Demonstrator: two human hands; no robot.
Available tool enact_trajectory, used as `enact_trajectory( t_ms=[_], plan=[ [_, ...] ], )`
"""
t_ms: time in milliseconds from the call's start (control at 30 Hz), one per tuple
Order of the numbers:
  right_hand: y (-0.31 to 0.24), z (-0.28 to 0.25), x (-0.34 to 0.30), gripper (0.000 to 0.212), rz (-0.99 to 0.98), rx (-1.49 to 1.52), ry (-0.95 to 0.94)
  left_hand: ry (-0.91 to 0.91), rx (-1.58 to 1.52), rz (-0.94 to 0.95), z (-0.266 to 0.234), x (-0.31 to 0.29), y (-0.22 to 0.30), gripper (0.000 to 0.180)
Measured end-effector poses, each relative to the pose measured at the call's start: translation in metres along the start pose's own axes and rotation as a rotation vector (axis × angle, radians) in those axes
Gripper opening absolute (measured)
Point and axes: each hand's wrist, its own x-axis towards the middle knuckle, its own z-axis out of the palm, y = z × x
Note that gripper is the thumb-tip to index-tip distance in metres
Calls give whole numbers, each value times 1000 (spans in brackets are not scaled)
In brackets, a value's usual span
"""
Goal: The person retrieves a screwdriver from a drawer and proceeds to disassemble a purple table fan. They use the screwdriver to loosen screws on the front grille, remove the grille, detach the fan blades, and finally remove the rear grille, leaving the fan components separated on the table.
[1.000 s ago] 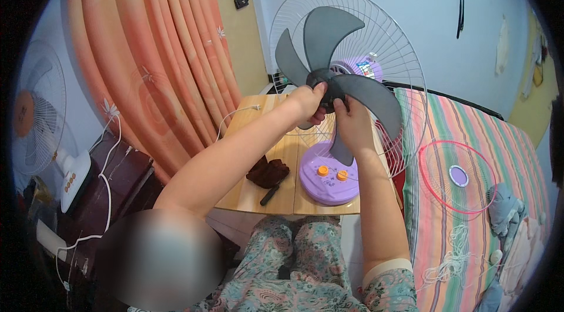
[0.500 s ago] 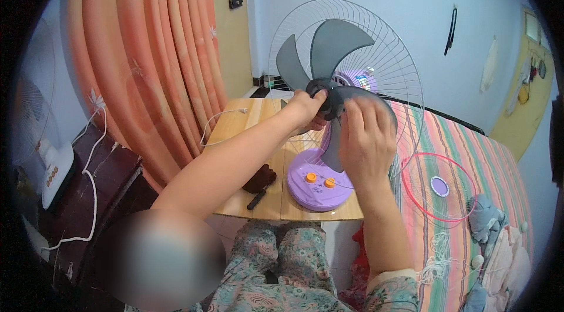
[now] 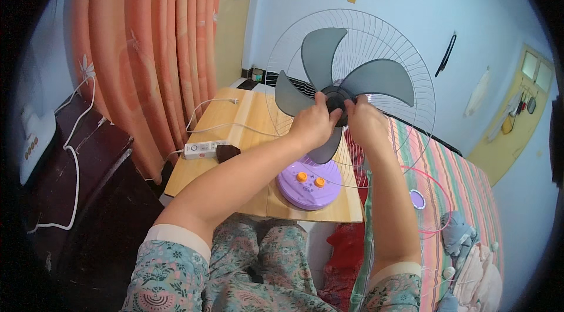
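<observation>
A fan with a purple base and two orange knobs stands on the wooden table before me. Behind its grey fan blade is the round wire rear guard. My left hand is closed on the left side of the blade's dark hub, thumb and fingers pressed to it. From the right, my right hand grips the same hub, its fingertips close to the left hand's. Hands and blade hide most of the fan's neck and motor.
A white power strip and a dark brown item lie on the table, with a white cable. On the striped bed at right rest a pink-rimmed guard with a purple centre and clothes. Another fan stands left.
My right hand has moved from the blade's lower right up to the hub, where my left hand is. The blade has turned, and the view has shifted.
</observation>
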Motion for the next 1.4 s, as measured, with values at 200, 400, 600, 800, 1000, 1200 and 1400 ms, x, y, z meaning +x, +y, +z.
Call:
enact_trajectory(
  t_ms=[200,400,600,800,1000,1200,1400],
  plan=[
    [-15,-11,-1,38,164,86,-188,78,-314,-248,14,9,2,50],
    [-19,-8,-2,36,222,44,-180,59,-37,-129,3,1,15,48],
    [-18,-7,-6,35,228,89,-171,180,244,187,1,-4,-8,43],
    [-14,-2,-9,35,187,122,-127,99,441,659,-8,21,-33,40],
    [-23,-4,-9,36,231,111,-107,224,239,481,15,12,-36,38],
    [-26,-10,-8,37,275,98,-124,301,116,399,24,6,-28,37],
    [-26,-11,-7,36,295,58,-165,239,-9,150,18,-2,-7,41]
  ],
)
